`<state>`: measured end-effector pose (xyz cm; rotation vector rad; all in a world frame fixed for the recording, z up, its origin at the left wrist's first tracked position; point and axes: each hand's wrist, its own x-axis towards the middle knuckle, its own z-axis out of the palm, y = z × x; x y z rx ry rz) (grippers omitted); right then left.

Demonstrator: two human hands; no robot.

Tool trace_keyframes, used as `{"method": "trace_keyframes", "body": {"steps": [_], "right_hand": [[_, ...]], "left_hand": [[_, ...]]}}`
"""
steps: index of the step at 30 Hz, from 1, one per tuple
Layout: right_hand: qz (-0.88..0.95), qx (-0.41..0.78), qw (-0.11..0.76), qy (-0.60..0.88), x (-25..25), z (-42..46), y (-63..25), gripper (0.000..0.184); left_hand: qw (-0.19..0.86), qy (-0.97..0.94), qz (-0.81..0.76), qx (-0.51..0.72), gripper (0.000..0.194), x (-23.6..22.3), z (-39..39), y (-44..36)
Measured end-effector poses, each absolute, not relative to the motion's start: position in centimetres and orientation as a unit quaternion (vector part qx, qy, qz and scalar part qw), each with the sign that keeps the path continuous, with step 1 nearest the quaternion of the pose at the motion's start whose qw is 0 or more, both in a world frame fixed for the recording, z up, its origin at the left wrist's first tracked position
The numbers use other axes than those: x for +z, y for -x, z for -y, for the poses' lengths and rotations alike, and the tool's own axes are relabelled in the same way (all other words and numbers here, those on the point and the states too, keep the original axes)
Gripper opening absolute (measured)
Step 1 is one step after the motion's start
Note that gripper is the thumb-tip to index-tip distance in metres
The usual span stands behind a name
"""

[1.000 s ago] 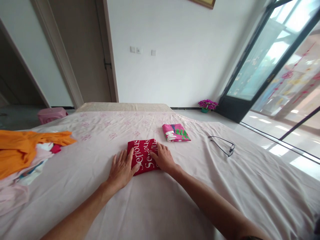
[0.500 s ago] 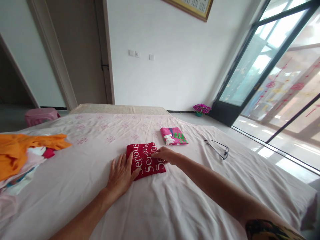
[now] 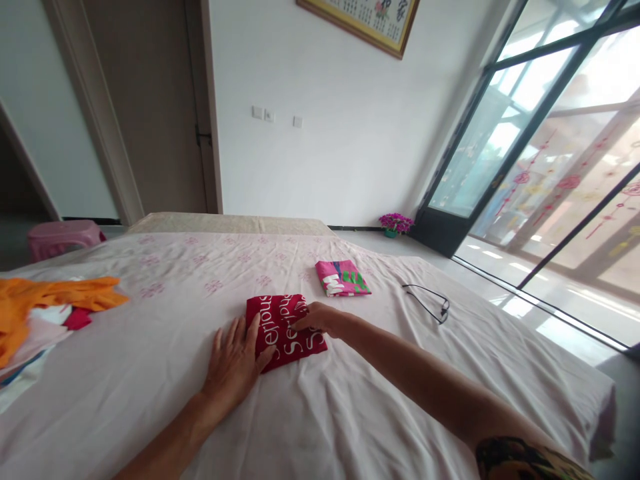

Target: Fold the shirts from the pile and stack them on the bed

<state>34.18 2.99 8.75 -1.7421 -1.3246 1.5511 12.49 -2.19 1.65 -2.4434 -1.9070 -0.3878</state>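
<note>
Currently, in the head view, a red folded cloth [image 3: 280,347] with white lettering lies on the pale sheet [image 3: 150,367]. The left hand [image 3: 233,363] rests on its left side, released, fingers spread; the right hand [image 3: 323,320] bends over its right edge, and I cannot tell whether it grips. Beyond lies a pink folded cloth [image 3: 343,278], with glasses [image 3: 445,311] farther right.
</note>
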Motion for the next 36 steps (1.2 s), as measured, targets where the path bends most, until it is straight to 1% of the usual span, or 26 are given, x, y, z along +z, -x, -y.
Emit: {"method": "trace_keyframes", "body": {"steps": [3,5,10,13,16,19,23,28,31,34,36], "right_hand": [[0.495,0.555,0.212,0.634,9.0,-2.8,-33.9,0.011],[0.495,0.565,0.223,0.621,9.2,-2.6,-33.9,0.01],[0.439,0.664,0.298,0.528,8.7,-2.0,-33.9,0.016],[0.396,0.683,0.355,0.501,7.8,-1.7,-33.3,0.023],[0.377,0.667,0.419,0.486,7.5,-1.9,-33.3,0.025],[0.384,0.649,0.46,0.468,8.4,-3.3,-35.0,0.027],[0.405,0.606,0.518,0.448,11.2,-6.7,-39.9,0.025],[0.435,0.536,0.579,0.433,13.8,-11.6,-46.7,0.028],[0.44,0.509,0.577,0.463,12.9,-13.7,-49.7,0.029],[0.425,0.506,0.525,0.536,10.6,-14.5,-51.8,0.028],[0.413,0.507,0.507,0.562,9.3,-14.6,-52.7,0.027]], "left_hand": [[0.005,0.783,0.609,-0.122,0.075,1.7,2.2,-12.5],[0.006,0.783,0.609,-0.122,0.074,1.7,2.2,-12.5],[0.018,0.783,0.608,-0.133,0.073,1.6,2.2,-12.5],[0.023,0.786,0.592,-0.18,0.068,1.4,2.1,-12.3],[0.006,0.783,0.572,-0.246,0.062,1.0,1.8,-11.8],[-0.022,0.763,0.577,-0.292,0.057,0.6,1.2,-11.2],[-0.036,0.753,0.583,-0.303,0.053,0.0,0.5,-10.8],[-0.016,0.765,0.572,-0.297,0.051,-0.9,0.2,-10.9],[0.002,0.774,0.564,-0.288,0.052,-1.3,0.1,-10.9],[0.017,0.782,0.556,-0.281,0.052,-1.7,0.0,-10.8],[0.022,0.785,0.553,-0.277,0.052,-1.8,-0.1,-10.8]]}}
